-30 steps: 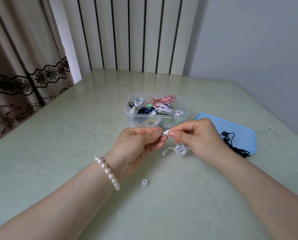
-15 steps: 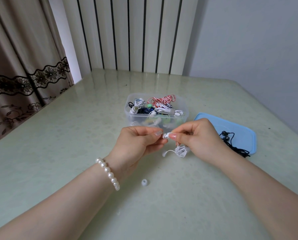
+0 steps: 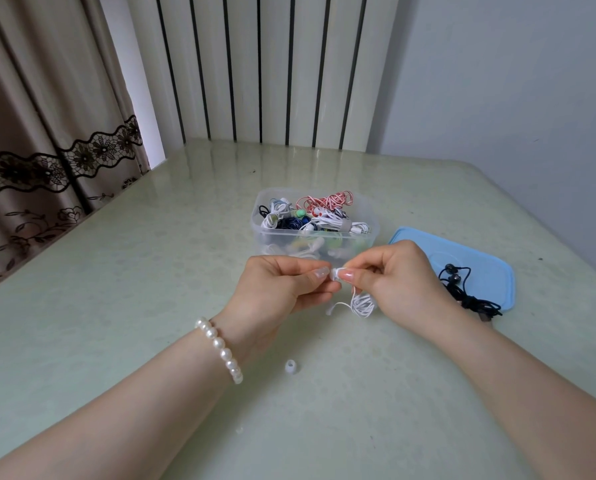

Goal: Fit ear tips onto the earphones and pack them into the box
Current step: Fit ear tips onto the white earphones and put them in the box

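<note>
Right now both hands meet just in front of the clear plastic box [image 3: 315, 233], held a little above the tabletop [image 3: 116, 306]. The left hand [image 3: 275, 292] has its thumb and forefinger pressed together on a small white piece, most likely an ear tip, while the right hand [image 3: 393, 278] pinches the white earbud [image 3: 334, 273] against it, thumbnail to thumbnail. That close, opposed hold looks meant to steady the bud while the tip is pushed over its nozzle. Below the right hand's fingers the coiled white earphone cable [image 3: 362, 304] hangs, bundled so it stays out of the way.

One spare ear tip [image 3: 290, 366] lies on the tabletop near the front edge, beside the left wrist with its pearl bracelet [image 3: 220, 348], probably waiting for the second bud. The box sits toward the middle of the tabletop, lid off, already full of wound earphones in white, red, blue and green. Its blue lid [image 3: 490, 271] lies flat toward the right edge, with a black pair of earphones [image 3: 462, 289] resting on it, seemingly next in line.

Whether the tip is already seated cannot be told: the fingertips cover the joint, and the piece is too small to make out. The lower contents of the box are blurred by its wall
</note>
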### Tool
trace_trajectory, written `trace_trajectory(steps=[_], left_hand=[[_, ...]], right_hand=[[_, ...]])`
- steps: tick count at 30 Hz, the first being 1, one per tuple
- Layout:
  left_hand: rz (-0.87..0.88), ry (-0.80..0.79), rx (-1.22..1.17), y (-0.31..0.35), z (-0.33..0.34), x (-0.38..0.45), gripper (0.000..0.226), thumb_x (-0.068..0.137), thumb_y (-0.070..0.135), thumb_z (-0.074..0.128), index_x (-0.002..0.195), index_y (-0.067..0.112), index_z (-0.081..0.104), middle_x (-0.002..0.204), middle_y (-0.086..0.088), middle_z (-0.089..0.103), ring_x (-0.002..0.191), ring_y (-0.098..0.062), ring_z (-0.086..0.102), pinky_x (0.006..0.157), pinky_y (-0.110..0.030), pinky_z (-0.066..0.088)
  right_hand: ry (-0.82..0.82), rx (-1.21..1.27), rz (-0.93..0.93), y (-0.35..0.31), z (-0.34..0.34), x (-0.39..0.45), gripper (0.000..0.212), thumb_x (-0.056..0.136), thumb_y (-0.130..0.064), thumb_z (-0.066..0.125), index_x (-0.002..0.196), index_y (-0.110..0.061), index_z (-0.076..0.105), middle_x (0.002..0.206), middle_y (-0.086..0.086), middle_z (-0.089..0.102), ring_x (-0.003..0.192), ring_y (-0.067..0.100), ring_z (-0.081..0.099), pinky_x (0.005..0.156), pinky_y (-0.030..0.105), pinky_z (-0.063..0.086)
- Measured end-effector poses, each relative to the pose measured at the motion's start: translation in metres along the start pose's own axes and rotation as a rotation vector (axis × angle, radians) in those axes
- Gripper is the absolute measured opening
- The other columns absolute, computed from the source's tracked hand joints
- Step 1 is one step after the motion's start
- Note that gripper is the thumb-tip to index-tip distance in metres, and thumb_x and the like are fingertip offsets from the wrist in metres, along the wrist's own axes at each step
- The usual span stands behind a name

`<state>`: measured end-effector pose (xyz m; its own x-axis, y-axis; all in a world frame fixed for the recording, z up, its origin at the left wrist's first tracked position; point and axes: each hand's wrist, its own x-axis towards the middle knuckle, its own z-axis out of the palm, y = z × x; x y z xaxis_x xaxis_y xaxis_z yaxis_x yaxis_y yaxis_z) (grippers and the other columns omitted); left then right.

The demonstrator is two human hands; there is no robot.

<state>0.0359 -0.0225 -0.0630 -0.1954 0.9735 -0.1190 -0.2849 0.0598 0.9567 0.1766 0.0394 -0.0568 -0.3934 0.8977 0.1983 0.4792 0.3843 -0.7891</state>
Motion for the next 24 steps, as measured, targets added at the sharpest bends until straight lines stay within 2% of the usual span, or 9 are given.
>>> trace_trajectory(steps=[5,9,13,15,17,19,24], left_hand=[[0.004,0.007,-0.038,0.000,0.003,-0.002,0.013,0.082,-0.008,0.057,0.078,-0.003,0.068,0.071,-0.013,0.071,0.065,-0.017,0.069,0.069,-0.025,0.058],[-0.023,0.002,-0.127,0.001,0.005,-0.004,0.012,0.083,-0.007,0.055,0.085,-0.004,0.067,0.077,-0.014,0.072,0.071,-0.018,0.070,0.070,-0.025,0.058],[-0.076,-0.004,-0.234,0.003,0.005,-0.004,0.014,0.085,-0.007,0.052,0.089,-0.004,0.065,0.080,-0.014,0.072,0.070,-0.017,0.071,0.069,-0.025,0.056],[-0.070,0.003,-0.231,0.004,0.005,-0.004,0.014,0.085,-0.006,0.052,0.091,-0.003,0.065,0.080,-0.013,0.072,0.071,-0.017,0.070,0.072,-0.027,0.056],[-0.034,0.023,-0.181,0.005,0.004,-0.003,0.013,0.084,-0.005,0.054,0.089,-0.001,0.066,0.078,-0.011,0.071,0.070,-0.017,0.069,0.073,-0.028,0.056],[0.013,0.057,-0.090,0.007,0.002,-0.001,0.012,0.083,-0.004,0.056,0.085,0.001,0.067,0.074,-0.010,0.070,0.069,-0.017,0.066,0.074,-0.028,0.056],[0.029,0.074,0.002,0.012,-0.006,0.004,0.011,0.082,-0.005,0.058,0.082,0.001,0.068,0.075,-0.011,0.070,0.068,-0.017,0.065,0.073,-0.027,0.056]], right_hand=[[0.132,-0.056,-0.033,0.000,0.005,-0.003,0.008,0.077,-0.019,0.072,0.070,-0.013,0.073,0.051,-0.009,0.058,0.048,0.006,0.049,0.056,0.022,0.041],[0.246,-0.093,-0.148,0.002,0.010,-0.006,0.009,0.078,-0.017,0.071,0.070,-0.013,0.074,0.054,0.000,0.061,0.056,0.011,0.049,0.052,0.018,0.035],[0.301,-0.154,-0.275,0.005,0.014,-0.009,0.012,0.078,-0.019,0.067,0.073,-0.012,0.074,0.064,0.005,0.066,0.058,0.014,0.053,0.058,0.026,0.041],[0.252,-0.032,-0.195,0.003,0.012,-0.007,0.009,0.079,-0.016,0.069,0.071,-0.015,0.074,0.061,0.003,0.065,0.057,0.013,0.055,0.057,0.024,0.043],[0.156,0.170,-0.074,-0.002,0.006,-0.004,0.017,0.079,-0.011,0.068,0.065,-0.020,0.070,0.053,-0.001,0.062,0.046,0.006,0.052,0.050,0.015,0.041],[0.055,0.296,0.016,-0.005,-0.001,-0.002,0.022,0.081,-0.007,0.065,0.062,-0.018,0.066,0.052,0.000,0.059,0.043,0.003,0.047,0.048,0.012,0.039],[-0.049,0.368,0.132,-0.006,-0.010,-0.001,0.019,0.081,-0.011,0.064,0.063,-0.012,0.068,0.054,-0.001,0.062,0.049,0.011,0.050,0.052,0.016,0.040]])
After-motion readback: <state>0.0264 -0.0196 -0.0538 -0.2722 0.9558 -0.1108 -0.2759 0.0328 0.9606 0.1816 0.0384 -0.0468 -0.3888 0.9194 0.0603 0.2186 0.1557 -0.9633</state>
